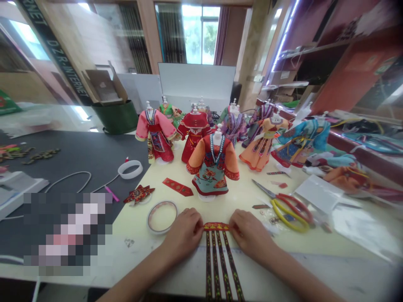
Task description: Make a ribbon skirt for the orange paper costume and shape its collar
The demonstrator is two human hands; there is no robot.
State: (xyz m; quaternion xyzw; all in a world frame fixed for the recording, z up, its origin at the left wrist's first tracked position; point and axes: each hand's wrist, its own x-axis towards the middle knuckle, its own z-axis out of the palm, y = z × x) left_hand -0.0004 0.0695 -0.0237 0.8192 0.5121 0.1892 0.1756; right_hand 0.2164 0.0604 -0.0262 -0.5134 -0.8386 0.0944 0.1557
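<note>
Right in front of me lies a narrow red-and-gold woven band (216,227), with four dark patterned ribbons (220,268) running from it toward me, flat on the cream tabletop (135,251) and out of my view. My left hand (183,235) and right hand (250,228) come in from either side, forearms low and angled inward. Each hand is closed narrowly on one end of the band, pinching it against the table. A clear tape roll (162,217) sits just beside my left hand at 10 o'clock. At 2 o'clock, near my right hand, lie yellow-handled scissors (291,220) with red-handled ones (264,189) across them. Room stays open between my hands and the dolls' dresses on stands, with an orange-sleeved dress (214,165) nearest at 12 o'clock.
</note>
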